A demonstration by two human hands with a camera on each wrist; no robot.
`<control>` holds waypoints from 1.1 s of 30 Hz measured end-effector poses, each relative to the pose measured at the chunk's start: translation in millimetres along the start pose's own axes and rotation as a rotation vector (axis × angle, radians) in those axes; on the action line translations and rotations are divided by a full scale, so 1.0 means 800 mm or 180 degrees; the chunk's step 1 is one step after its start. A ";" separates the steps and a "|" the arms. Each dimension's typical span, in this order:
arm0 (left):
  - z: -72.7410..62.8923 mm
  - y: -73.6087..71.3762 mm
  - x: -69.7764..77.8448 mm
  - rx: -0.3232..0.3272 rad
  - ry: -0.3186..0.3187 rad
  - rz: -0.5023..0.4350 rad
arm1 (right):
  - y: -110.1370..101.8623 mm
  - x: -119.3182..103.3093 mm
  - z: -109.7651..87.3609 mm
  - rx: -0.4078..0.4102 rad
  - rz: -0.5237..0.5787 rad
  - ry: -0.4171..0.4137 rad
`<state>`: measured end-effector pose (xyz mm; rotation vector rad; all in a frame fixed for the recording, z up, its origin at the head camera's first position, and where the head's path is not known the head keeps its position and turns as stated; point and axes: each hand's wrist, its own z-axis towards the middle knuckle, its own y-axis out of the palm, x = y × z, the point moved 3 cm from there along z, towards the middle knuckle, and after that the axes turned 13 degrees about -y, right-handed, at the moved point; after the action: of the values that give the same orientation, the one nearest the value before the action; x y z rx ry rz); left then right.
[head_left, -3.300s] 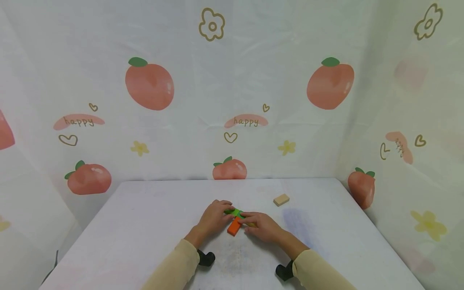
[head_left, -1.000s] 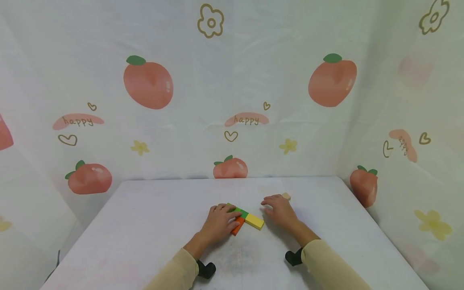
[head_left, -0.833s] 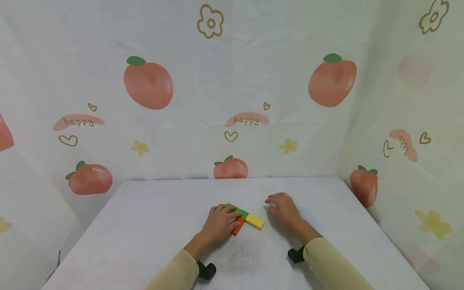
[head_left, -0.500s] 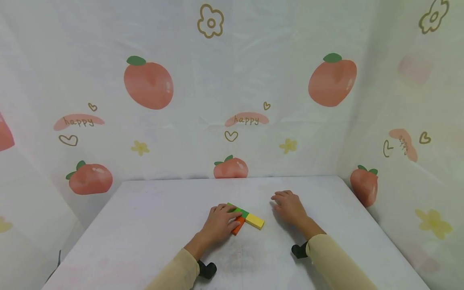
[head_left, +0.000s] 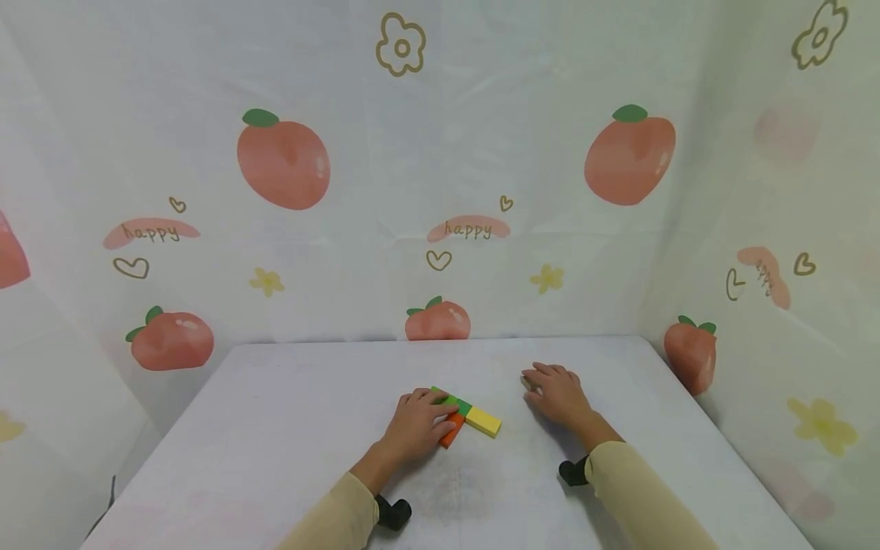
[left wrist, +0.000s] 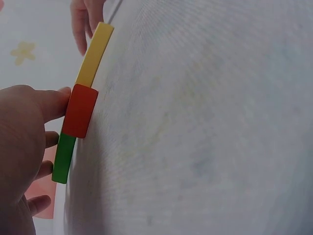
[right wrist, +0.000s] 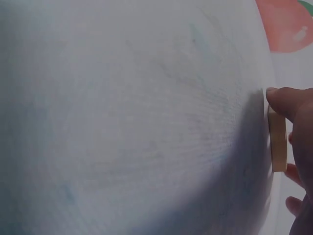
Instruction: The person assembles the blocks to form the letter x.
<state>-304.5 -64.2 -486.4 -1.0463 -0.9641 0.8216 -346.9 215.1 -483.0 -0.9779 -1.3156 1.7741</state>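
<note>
On the white table, a light green block (head_left: 450, 399), a darker green block (head_left: 464, 409), an orange-red block (head_left: 451, 431) and a yellow block (head_left: 483, 421) lie touching each other. My left hand (head_left: 415, 422) rests on this group from the left. In the left wrist view the thumb touches the orange-red block (left wrist: 81, 111), and other fingers touch the green block (left wrist: 64, 159). Farther right, my right hand (head_left: 558, 393) holds a plain wooden block (right wrist: 278, 139) between thumb and fingers, low at the table. The hand covers most of that block in the head view.
The white table (head_left: 309, 428) stretches around the hands. Behind it hangs a pale cloth (head_left: 357, 283) printed with fruit and flowers. A black wrist camera (head_left: 394, 513) sits at the left cuff, and another black camera (head_left: 574, 472) at the right.
My right hand has left the yellow block, moved right and away over the table, and come down on the wooden block. The left hand has stayed on the coloured blocks for the last second.
</note>
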 end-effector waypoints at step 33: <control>-0.006 -0.002 0.004 -0.0015 -0.0149 -0.0038 | 0.002 -0.001 -0.003 0.0212 -0.0173 0.0038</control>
<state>-299.1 -63.5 -484.7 -1.0285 -1.0114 0.8375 -344.6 214.9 -484.7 -0.9067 -1.2559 1.7570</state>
